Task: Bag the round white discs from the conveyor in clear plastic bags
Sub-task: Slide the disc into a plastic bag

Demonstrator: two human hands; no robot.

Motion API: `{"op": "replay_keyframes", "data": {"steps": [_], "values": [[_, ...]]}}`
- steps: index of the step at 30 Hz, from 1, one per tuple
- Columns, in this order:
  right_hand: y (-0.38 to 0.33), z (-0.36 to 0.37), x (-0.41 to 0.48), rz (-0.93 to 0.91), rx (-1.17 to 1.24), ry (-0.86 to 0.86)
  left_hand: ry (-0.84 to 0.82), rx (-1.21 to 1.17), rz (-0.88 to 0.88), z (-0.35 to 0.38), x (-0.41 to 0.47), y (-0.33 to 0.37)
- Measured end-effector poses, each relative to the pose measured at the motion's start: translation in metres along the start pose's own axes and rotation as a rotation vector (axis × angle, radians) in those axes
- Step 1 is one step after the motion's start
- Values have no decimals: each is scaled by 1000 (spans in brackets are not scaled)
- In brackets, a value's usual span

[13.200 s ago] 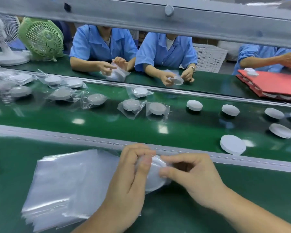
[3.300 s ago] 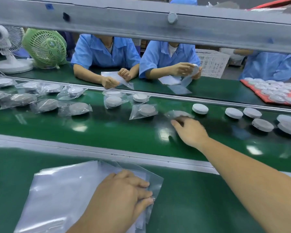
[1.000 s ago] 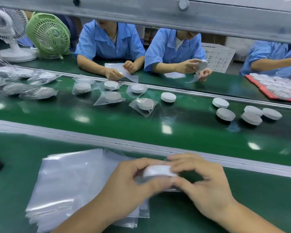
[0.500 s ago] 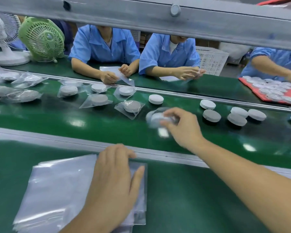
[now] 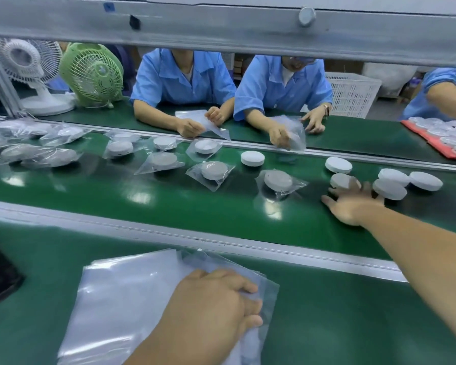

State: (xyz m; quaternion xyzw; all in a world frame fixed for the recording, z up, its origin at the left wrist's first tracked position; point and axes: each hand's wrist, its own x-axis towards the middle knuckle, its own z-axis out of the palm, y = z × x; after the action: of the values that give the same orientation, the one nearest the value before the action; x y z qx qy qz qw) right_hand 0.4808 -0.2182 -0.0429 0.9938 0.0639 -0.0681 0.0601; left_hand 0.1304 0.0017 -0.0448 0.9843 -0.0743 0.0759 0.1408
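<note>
– Disc (image 5: pixel 338 179) location?
– Toward the conveyor's (image 5: pixel 195 206) right end, under the spread right hand (image 5: pixel 353 204); top bag (image 5: pixel 221 262) is pinched by the left hand (image 5: pixel 211 301).
– Handling?
– Probably light, rigid, slick; best gripped by the rim.

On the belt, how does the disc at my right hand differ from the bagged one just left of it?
The bagged disc sits inside a clear plastic bag; the bare disc has no wrapping. The right hand reaches over the bare disc's near edge; no hand is at the bagged disc. Both are round and lie flat on the green belt.
</note>
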Motion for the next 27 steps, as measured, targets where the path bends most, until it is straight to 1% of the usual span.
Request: {"op": "replay_keyframes", "data": {"steps": [1, 2, 4, 5, 7, 9, 11, 12, 14, 16, 17, 20, 22, 25, 27], "values": [[9, 2, 4, -17, -10, 18, -1, -6, 0, -1, 0, 0], [14, 3, 8, -41, -37, 85, -10, -14, -13, -1, -1, -1], [19, 2, 6, -69, -61, 292, 9, -33, -49, -5, -3, 1], [19, 0, 0, -100, -16, 378, 41, -30, -57, -6, -3, 1], [12, -3, -24, -239, 225, 493, 108, -51, -65, -5, -6, 0], [-1, 0, -63, -426, 525, 536, 190, -122, -120, -6, -5, -2], [-12, 8, -116, -579, 724, 499, 261, -214, -203, -6, -5, -6], [-16, 14, -143, -655, 769, 480, 280, -241, -231, -7, -4, -6], [-20, 26, -191, -858, 769, 502, 304, -297, -254, -9, -3, -7], [-21, 32, -219, -1083, 718, 573, 309, -347, -277, -9, -3, -7], [-20, 34, -227, -1159, 699, 627, 316, -357, -280, -9, -4, -7], [-19, 37, -237, -1238, 610, 790, 321, -368, -259, -9, -4, -3], [-16, 35, -239, -1258, 586, 856, 312, -368, -257, -9, -4, -2], [-12, 23, -240, -1231, 649, 875, 321, -371, -244, -8, -5, -2], [-15, 18, -241, -1220, 697, 824, 321, -496, -241, -9, -4, 1]]}}
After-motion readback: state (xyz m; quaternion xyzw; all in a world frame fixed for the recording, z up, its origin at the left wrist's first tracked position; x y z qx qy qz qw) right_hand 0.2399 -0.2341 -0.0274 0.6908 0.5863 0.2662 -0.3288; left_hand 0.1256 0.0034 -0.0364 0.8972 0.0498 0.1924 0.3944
